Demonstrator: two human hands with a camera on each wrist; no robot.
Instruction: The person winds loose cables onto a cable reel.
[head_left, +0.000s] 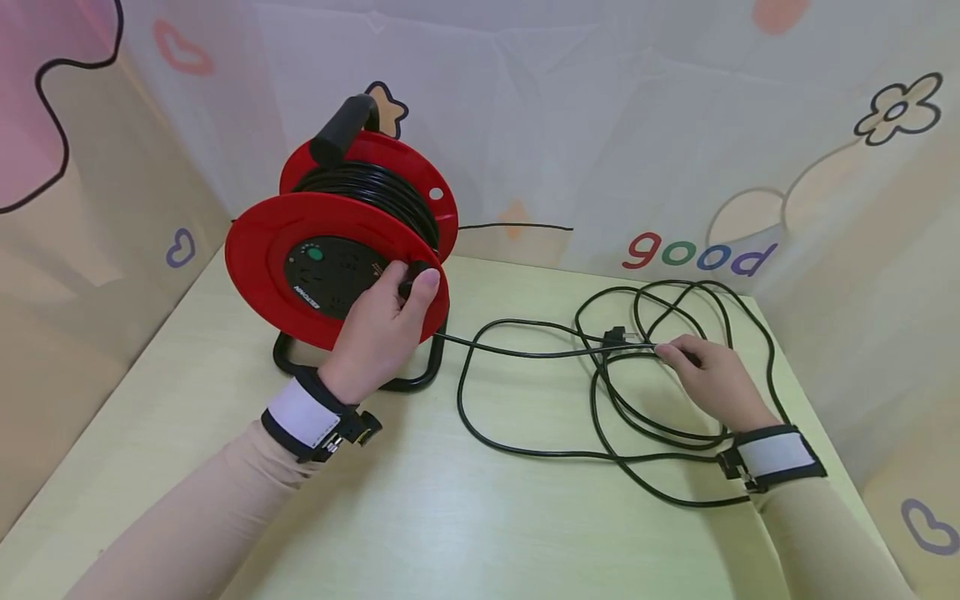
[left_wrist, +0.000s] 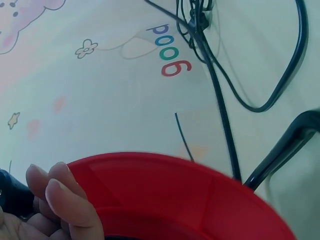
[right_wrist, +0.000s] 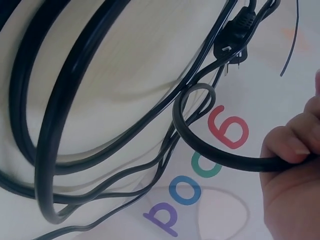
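Reel (head_left: pixel 330 267) on table (head_left: pixel 525 525), with its knob (head_left: pixel 414 271) in the curled grip of the left hand (head_left: pixel 378 329). Cable (right_wrist: pixel 240 162) pinched in the right hand (head_left: pixel 712 379), right of reel. Loops (right_wrist: pixel 52 115) and plug (head_left: pixel 615 337) also right of reel.

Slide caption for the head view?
Left hand grips the knob on a red cable reel; right hand holds black cable.

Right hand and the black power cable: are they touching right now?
Touching. The right wrist view shows it: the black power cable runs into the right hand, with curled fingers closed over it.
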